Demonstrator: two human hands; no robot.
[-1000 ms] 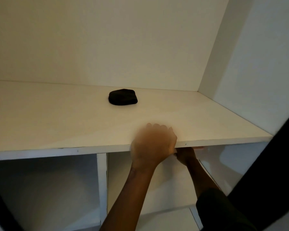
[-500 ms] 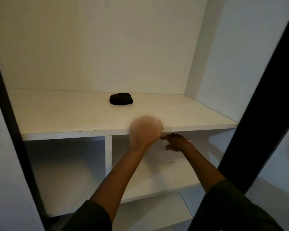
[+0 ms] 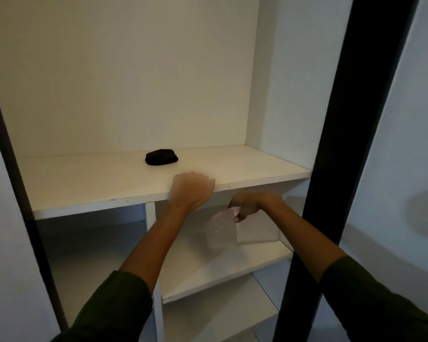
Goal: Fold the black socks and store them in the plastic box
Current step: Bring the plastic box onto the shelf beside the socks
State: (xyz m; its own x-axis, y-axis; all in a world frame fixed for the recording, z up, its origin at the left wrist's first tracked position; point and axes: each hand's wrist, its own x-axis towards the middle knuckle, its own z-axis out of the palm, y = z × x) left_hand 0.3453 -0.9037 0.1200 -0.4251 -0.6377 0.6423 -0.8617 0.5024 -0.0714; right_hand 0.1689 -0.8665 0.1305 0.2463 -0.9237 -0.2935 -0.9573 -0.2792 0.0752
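From the head view, the black socks (image 3: 161, 157) lie as one rolled-up bundle near the middle of the upper shelf (image 3: 84, 183) of a white cupboard, towards its back and well apart from both hands, so the folding looks done. The step in hand seems to be fetching the container. The right hand (image 3: 251, 206) reaches into the compartment under that shelf and grips the translucent plastic box (image 3: 220, 230) at its upper edge, thumb and fingers (image 3: 237, 217) pinched over the rim. The box is tilted and blurred above the lower shelf (image 3: 208, 272); I cannot tell whether any part of it touches the board. The left hand (image 3: 192, 191) sits at the front edge of the upper shelf, back towards the camera and fingers curled into a loose fist. It holds no object that shows, and blur hides whether the fingers hook over the edge. The next move probably calls for bringing the box out clear of the shelf edge above it and levelling it with the opening up. The free left hand would then reach back for the bundle and drop it inside.
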